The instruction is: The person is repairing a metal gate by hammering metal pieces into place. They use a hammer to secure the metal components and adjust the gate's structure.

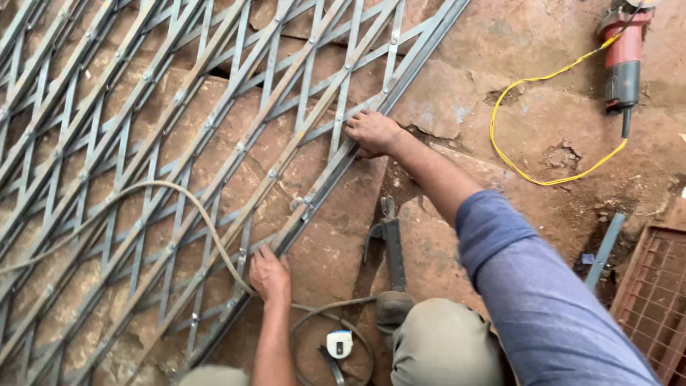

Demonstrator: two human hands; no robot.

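A grey steel folding lattice gate lies flat on the reddish stone ground. Its long edge channel runs diagonally from lower left to upper right. My right hand grips this edge channel near its upper part, fingers curled over the bar. My left hand rests on the same edge lower down, fingers closed on the bar beside a grey cable that loops across the gate. My knee in beige trousers is at the bottom.
A dark electrode holder lies by my knee, and a small white tape measure inside a cable loop. A red angle grinder with a yellow cord lies at the upper right. A rusty mesh frame sits at right.
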